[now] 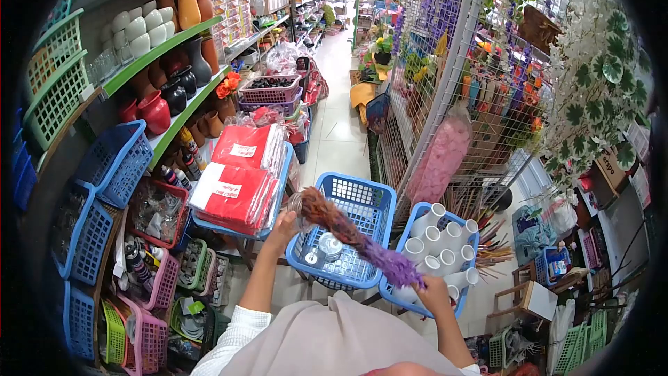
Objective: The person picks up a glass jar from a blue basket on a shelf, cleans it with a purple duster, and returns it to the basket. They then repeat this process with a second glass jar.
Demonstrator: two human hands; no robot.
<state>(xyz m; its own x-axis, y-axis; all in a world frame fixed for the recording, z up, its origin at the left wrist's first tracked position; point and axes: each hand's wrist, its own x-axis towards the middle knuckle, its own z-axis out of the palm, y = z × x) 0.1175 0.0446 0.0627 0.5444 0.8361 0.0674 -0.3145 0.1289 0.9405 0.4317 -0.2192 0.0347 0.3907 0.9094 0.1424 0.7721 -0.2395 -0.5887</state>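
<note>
- One feathery duster [358, 238]: the right hand [436, 295] clasped its purple end; its long axis slanted forward and leftward.
- One clear vessel [297, 210]: the left hand [282, 230] grasped it at the duster's brown tip; overlap could not be told.
- One blue basket [363, 193]: stood below the duster, holding glassware [330, 244].
- White vases [451, 238]: stood near the right hand.

Red vase [154, 113] beside black vases [173, 97] on green-edged shelf [189, 118]

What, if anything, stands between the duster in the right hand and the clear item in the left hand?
Nothing visible does. The duster runs from the right hand above the central blue basket, its brown end overlapping the clear item at the left hand; contact is unclear.
</note>
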